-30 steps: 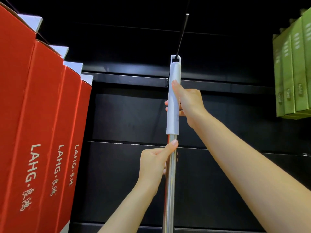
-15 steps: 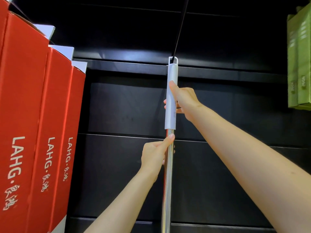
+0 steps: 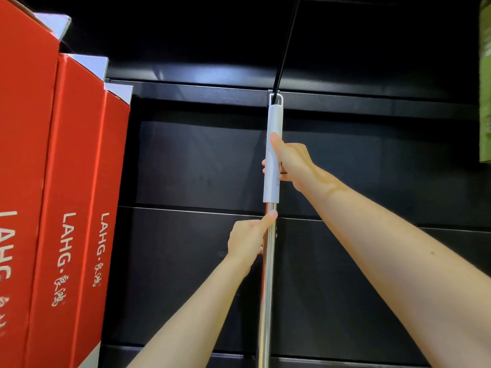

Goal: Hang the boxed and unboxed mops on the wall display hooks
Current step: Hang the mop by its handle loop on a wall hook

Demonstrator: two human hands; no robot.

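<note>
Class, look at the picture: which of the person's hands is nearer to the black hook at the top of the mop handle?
The right hand. It grips the white grip just below the black hook; the left hand holds the steel pole lower down.

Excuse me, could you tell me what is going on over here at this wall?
A person is hanging an unboxed mop on a black display hook. The right hand grips the mop's white handle sleeve, and the left hand grips the metal pole just below it. The hook passes through the loop at the sleeve's top. Red boxes hang to the left, and a green box shows at the right edge.
</note>
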